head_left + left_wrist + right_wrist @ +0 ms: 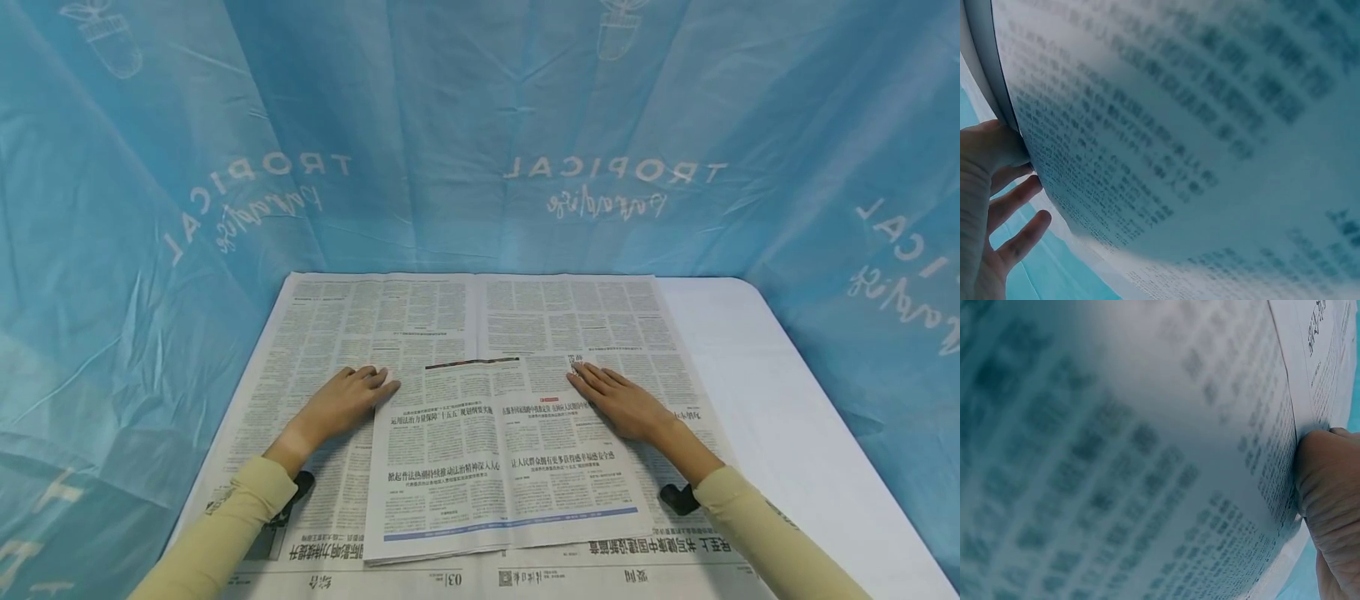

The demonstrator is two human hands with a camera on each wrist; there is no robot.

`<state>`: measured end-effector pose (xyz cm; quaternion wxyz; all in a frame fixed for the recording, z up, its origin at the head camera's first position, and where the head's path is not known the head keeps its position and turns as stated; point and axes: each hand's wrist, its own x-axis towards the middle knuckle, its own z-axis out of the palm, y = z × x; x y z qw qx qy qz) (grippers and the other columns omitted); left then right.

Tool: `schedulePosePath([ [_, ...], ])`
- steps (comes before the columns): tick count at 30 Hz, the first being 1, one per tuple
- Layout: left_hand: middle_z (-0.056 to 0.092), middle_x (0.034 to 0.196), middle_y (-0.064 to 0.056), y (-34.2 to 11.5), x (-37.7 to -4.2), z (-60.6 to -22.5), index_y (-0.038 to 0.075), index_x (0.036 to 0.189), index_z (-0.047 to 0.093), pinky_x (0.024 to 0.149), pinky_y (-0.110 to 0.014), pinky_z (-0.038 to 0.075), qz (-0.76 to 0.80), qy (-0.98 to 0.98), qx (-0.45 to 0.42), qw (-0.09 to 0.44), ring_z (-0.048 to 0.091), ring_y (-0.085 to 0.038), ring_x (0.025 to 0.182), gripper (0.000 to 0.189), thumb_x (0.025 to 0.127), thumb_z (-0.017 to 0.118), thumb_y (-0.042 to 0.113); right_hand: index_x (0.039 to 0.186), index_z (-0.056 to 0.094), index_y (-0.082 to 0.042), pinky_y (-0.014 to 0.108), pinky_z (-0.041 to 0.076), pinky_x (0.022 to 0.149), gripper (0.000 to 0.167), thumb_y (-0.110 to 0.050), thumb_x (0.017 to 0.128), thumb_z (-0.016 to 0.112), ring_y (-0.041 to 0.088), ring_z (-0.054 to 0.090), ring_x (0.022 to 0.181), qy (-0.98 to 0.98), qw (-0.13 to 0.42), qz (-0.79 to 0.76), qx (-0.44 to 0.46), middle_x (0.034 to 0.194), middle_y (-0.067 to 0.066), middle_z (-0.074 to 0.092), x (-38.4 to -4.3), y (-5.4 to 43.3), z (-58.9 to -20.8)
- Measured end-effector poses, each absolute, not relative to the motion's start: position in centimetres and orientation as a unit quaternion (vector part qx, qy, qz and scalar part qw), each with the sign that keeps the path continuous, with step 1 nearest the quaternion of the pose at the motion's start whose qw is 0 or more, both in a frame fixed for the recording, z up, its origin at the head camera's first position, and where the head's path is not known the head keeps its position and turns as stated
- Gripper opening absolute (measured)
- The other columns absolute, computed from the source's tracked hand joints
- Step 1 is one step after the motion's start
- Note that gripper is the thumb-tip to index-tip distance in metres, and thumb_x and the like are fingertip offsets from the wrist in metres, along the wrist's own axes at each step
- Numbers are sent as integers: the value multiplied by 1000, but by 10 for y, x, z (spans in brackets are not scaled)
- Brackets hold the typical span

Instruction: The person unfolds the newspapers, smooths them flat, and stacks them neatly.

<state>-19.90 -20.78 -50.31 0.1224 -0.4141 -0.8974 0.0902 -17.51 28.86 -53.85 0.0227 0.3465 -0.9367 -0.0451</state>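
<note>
A folded newspaper (442, 467) lies flat in the head view, its creased middle running front to back and a blue band along its near edge. At its upper left edge is my left hand (341, 404), the thumb touching the paper and the other fingers spread outward. Over the upper right edge my right hand (630, 408) rests palm down, fingers extended. Printed columns fill both wrist views up close. The left wrist view shows the left thumb (997, 147) against the page edge; in the right wrist view the right thumb (1329, 481) touches the paper, most fingers hidden.
Larger opened newspaper sheets (300, 350) are spread beneath the folded one. A strip of white table (757, 375) shows along the right. Blue curtains (465, 108) with white lettering hang at the back and both sides. A black wrist device (678, 498) sits under the right sleeve.
</note>
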Motion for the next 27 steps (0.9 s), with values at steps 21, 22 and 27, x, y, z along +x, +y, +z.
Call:
schedulePosePath([
  [21,68,116,-13,-205,-202,-506,13,127,63,82,-46,52,94,-893,-417,143,63,-29,104,41,88,73,19,154,26,-6,48,28,115,59,-11,101,52,33,27,146,-938,18,-39,343,160,16,23,-175,289,-539],
  [22,68,117,-14,-205,-202,-506,14,128,63,82,-47,52,90,-894,-416,142,63,-30,104,41,89,72,19,154,26,-6,48,28,115,60,-11,101,52,33,26,146,-939,18,-40,342,160,16,23,-176,289,-540],
  [27,68,119,-16,-206,-203,-506,22,129,63,81,-47,52,74,-896,-415,138,63,-31,106,38,92,68,18,154,25,-7,48,28,115,61,-11,100,53,33,26,146,-939,18,-38,341,161,16,22,-176,290,-542],
])
